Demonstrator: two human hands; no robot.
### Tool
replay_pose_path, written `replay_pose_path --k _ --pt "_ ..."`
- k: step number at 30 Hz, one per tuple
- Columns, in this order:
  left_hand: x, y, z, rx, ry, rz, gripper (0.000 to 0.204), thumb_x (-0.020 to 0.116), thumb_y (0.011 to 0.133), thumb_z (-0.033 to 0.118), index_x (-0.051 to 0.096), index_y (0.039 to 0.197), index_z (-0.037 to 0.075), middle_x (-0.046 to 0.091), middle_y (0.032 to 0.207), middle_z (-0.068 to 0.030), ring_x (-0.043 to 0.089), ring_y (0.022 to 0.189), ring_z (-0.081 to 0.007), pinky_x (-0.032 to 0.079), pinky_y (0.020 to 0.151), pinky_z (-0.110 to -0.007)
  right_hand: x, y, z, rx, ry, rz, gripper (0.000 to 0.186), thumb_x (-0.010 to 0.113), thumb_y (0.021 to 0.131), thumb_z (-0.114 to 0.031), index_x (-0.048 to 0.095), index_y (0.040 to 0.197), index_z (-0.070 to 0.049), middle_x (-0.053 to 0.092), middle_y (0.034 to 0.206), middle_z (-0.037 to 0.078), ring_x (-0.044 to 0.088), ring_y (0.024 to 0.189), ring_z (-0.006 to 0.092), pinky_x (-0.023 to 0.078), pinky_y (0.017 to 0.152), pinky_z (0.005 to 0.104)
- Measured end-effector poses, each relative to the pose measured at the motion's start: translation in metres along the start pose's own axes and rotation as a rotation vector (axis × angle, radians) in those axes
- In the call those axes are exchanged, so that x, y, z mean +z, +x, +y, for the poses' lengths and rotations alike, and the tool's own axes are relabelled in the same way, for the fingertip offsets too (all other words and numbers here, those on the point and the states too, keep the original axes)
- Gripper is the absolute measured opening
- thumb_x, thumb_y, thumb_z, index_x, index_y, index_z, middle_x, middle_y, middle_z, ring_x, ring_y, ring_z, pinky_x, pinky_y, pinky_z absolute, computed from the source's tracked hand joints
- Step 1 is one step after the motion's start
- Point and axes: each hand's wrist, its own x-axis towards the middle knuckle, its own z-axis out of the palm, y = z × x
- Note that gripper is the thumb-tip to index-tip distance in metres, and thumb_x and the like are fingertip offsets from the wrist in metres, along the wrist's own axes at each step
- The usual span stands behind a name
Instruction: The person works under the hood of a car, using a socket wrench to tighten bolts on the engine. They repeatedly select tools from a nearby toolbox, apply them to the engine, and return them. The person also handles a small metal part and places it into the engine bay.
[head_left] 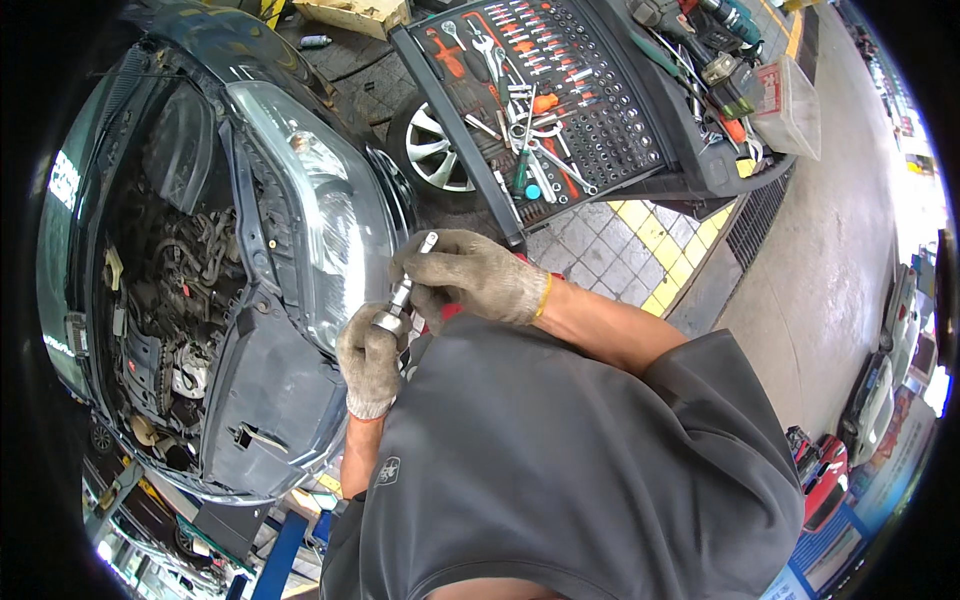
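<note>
In front of my chest, both gloved hands are closed on chrome socket tooling. My right hand, in a dirty beige knit glove, pinches a slim chrome extension bar; its narrow tip pokes out past the fingers. At the bar's lower end sits a wider, round chrome piece, held in the curled fingers of my left hand, which wears a matching glove. Whether that piece is a ratchet head or a large socket I cannot tell, as the glove covers part of it. The pieces meet in a tilted line.
A dark car with an exposed engine bay and headlight is on my left. Ahead stands a tool drawer full of sockets, wrenches and screwdrivers. Power drills and a clear plastic bin rest on the cart's right side.
</note>
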Motion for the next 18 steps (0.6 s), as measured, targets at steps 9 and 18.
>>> replay_pose_path --k 9,18 --pt "0.080 -0.010 -0.009 -0.028 0.101 0.013 0.052 0.055 0.116 0.042 0.076 0.106 -0.004 0.066 0.077 -0.0037 0.060 0.069 -0.0113 0.047 0.061 -0.033 -0.076 -0.060 -0.016 0.201 0.123 -0.132 0.036 0.070 0.114 -0.037 0.076 0.127 -0.004 0.077 0.098 0.006 0.075 0.085 0.0164 0.063 0.071 0.0338" --pt "0.125 -0.003 0.013 -0.087 0.152 -0.001 0.048 0.058 0.112 0.042 0.074 0.113 -0.004 0.068 0.082 -0.0019 0.061 0.076 -0.0113 0.049 0.065 -0.033 -0.112 -0.080 -0.019 0.110 0.235 -0.186 0.041 0.069 0.115 -0.039 0.072 0.136 -0.003 0.077 0.101 0.007 0.076 0.088 0.0168 0.063 0.074 0.0343"
